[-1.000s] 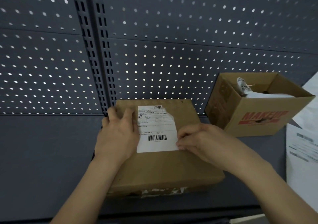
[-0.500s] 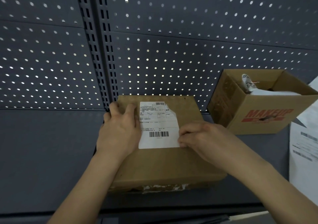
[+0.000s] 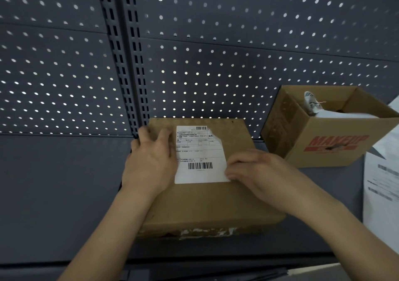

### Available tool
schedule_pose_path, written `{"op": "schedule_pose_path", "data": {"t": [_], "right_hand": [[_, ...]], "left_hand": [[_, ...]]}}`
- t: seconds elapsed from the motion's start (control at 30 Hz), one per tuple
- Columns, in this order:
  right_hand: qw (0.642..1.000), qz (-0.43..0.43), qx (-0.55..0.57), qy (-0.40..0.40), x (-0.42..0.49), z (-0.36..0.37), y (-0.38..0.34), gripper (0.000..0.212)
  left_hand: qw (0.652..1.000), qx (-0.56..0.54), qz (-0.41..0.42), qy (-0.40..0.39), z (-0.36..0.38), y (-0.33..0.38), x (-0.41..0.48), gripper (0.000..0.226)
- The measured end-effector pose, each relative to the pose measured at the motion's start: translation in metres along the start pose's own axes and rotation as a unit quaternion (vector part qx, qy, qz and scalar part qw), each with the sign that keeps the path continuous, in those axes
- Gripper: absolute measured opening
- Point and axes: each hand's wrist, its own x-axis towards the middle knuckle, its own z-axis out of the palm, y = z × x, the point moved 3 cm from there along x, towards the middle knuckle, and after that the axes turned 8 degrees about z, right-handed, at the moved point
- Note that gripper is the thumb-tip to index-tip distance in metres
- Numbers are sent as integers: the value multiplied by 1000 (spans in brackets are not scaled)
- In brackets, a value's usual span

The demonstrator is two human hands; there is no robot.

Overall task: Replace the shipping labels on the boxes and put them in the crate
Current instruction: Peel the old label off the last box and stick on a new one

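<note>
Fingers of the right hand curl together, pinching the lower right corner of the shipping label. The left hand presses flat, fingers spread, on the box, which lies on the dark surface near an open carton.

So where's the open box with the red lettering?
The open box stands on the right of the head view, against the pegboard, beside the labelled flat box.
</note>
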Motion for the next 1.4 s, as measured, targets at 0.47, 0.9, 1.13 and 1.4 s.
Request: {"op": "schedule_pose_path", "data": {"t": [0.47, 0.9, 1.13, 1.4], "right_hand": [[998, -10, -46, 33, 1, 1, -11, 28], [998, 64, 2, -16, 8, -5, -11, 14], [995, 63, -75, -3, 3, -2, -21, 26], [995, 71, -68, 15, 4, -1, -18, 31]], "left_hand": [[1000, 4, 2, 3, 1, 0, 0, 36], [1000, -4, 2, 8, 0, 1, -1, 36], [1000, -2, 0, 11, -1, 1, -1, 36], [1000, -5, 1, 6, 0, 0, -2, 36]]}}
